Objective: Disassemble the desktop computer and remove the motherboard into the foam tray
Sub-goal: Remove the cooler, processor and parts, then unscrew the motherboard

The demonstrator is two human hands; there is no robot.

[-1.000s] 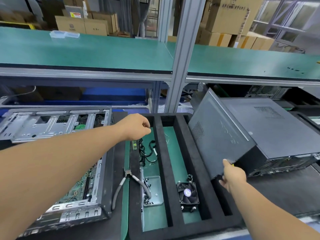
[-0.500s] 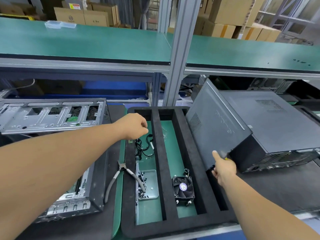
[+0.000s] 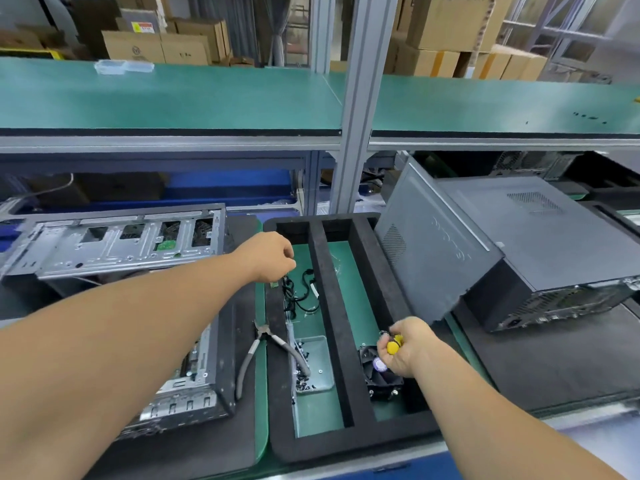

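Right hand [image 3: 403, 346] grip clamps a yellow-handled tool [image 3: 394, 345] above the foam tray [image 3: 332, 292]; left hand [image 3: 270, 256] grip closed.

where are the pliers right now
In the head view the pliers lie left of centre, straddling the left wall of the foam tray, between the open chassis and the small screw tray.

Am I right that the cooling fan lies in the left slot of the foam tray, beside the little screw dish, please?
Not quite: the head view shows the cooling fan in the middle slot of the foam tray, partly under the right hand. The screw dish sits alone in the left slot.
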